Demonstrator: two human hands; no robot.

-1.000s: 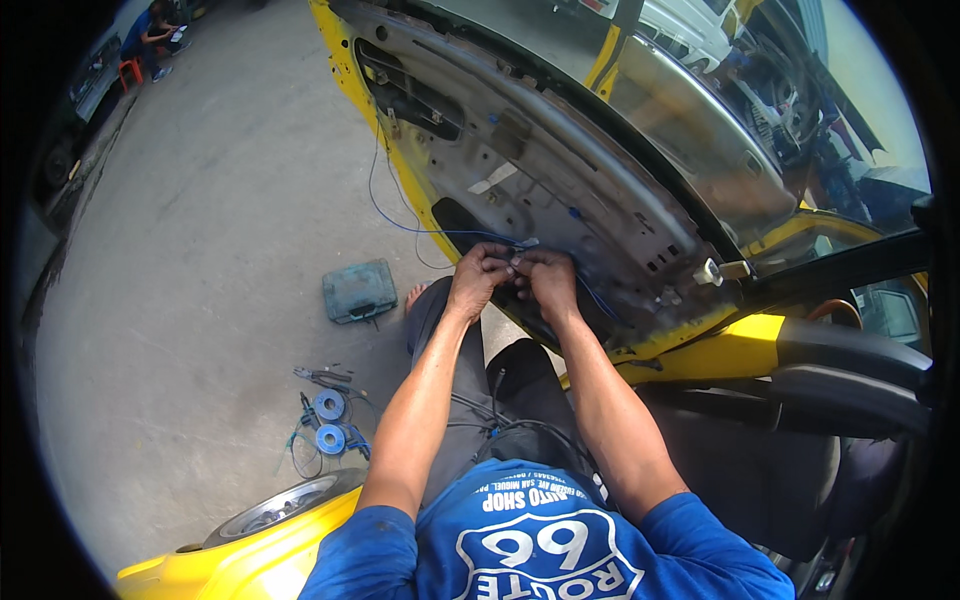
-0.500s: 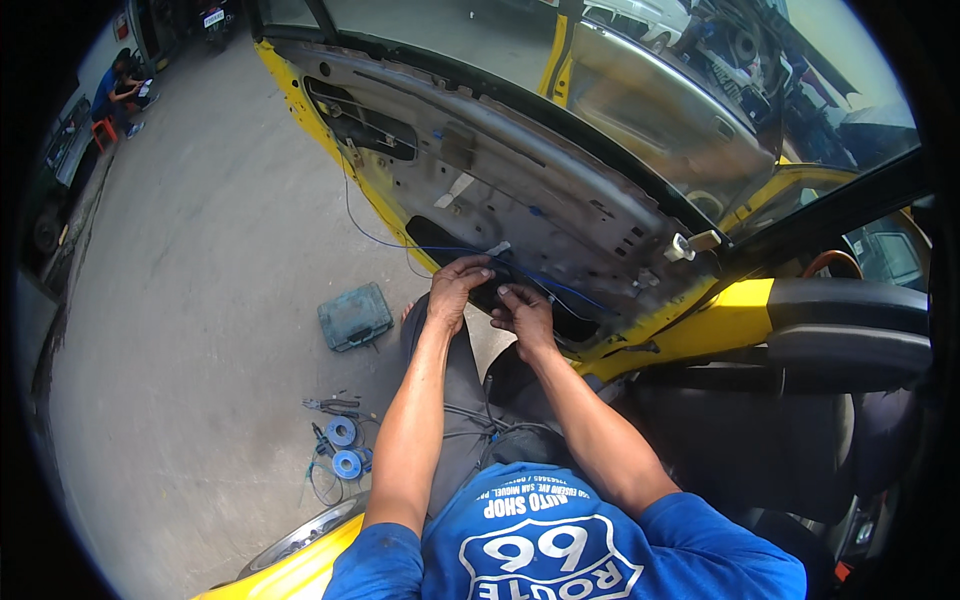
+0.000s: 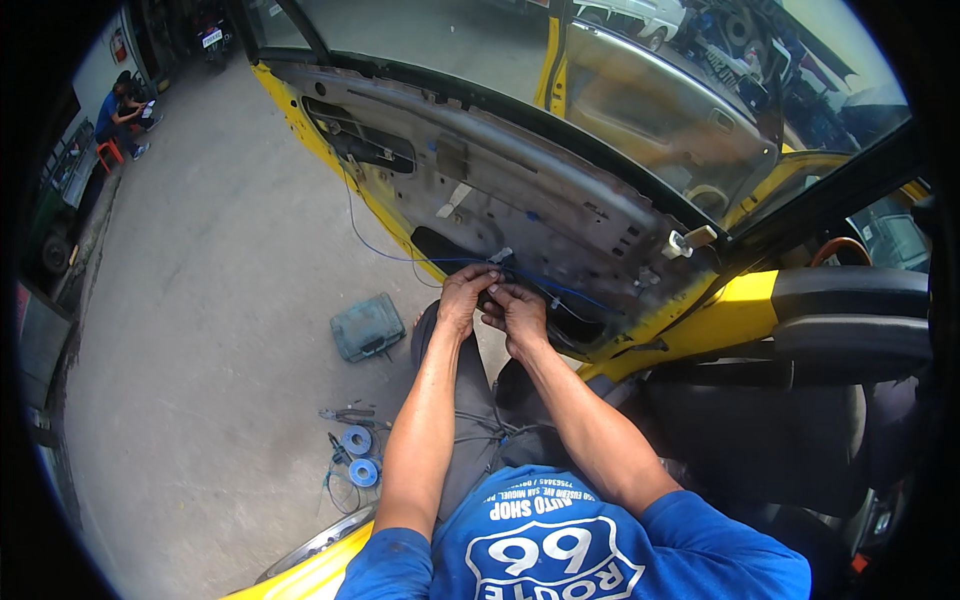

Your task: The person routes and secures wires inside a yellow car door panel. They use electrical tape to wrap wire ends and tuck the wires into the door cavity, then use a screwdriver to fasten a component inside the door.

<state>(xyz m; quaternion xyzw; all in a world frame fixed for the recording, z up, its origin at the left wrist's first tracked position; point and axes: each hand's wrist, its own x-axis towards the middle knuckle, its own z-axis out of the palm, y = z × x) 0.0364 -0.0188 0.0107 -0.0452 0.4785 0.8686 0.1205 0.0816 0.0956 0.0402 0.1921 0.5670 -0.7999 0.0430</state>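
My left hand (image 3: 463, 297) and my right hand (image 3: 520, 313) meet in front of the lower part of an open yellow car door (image 3: 490, 200) stripped to bare metal. Fingertips of both are pinched close together. Whatever small piece lies between them is hidden. A thin blue wire (image 3: 385, 247) runs from the door's outer edge, passes just beyond my fingertips and continues along the door's lower opening. Beside it, a pale connector (image 3: 502, 257) sits at the edge of that dark opening.
On the ground to the left lie a blue-green case (image 3: 367, 327), pliers (image 3: 345, 413) and two blue rolls (image 3: 357, 440) with loose wire. A car seat (image 3: 755, 440) is at right. Far left, a person (image 3: 120, 115) sits on a red stool (image 3: 110, 153).
My hands have drawn closer together, with the right fingertips now up against the left ones. The whole view has shifted slightly.
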